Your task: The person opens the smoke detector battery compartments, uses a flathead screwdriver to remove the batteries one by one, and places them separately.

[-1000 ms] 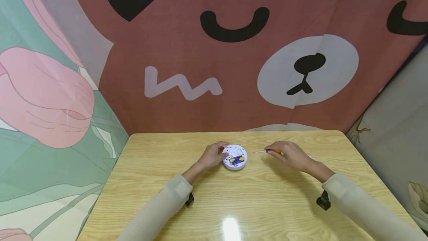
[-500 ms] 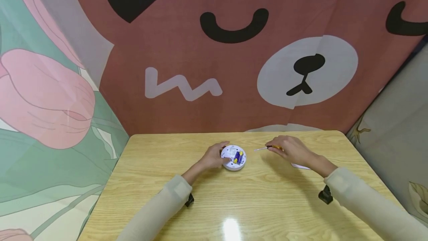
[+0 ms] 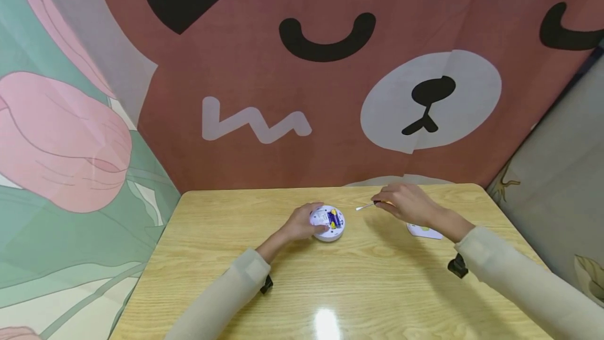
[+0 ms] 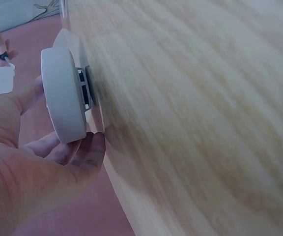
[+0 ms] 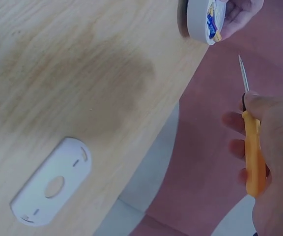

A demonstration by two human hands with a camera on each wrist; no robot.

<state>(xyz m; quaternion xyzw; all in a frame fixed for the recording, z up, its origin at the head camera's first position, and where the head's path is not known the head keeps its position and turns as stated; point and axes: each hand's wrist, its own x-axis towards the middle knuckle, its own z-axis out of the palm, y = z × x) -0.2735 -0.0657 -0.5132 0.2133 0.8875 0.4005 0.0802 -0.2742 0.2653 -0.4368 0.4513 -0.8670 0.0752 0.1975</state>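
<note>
In the head view, my left hand (image 3: 302,222) grips the left side of a round white smoke detector (image 3: 332,234), its thumb across the top face. Batteries (image 3: 335,219) with purple-blue and yellow wraps show in its recess. Close up in the left wrist view, the detector's white side wall (image 4: 60,93) is tilted and the fingers curl under it. My right hand (image 3: 409,205) holds a screwdriver (image 5: 253,157) with a yellow-orange handle. The metal shaft points toward the detector, and its tip stands apart from it, in the air.
A flat white mounting plate (image 5: 69,179) with a round hole and slots lies on the wooden table (image 3: 302,287), below the right hand. Behind the table's back edge hangs a printed cloth (image 3: 330,156) with a bear face.
The detector has turned in my left hand, so the batteries now lie at a different angle. My right hand has risen slightly with the screwdriver, and more of the white plate shows.
</note>
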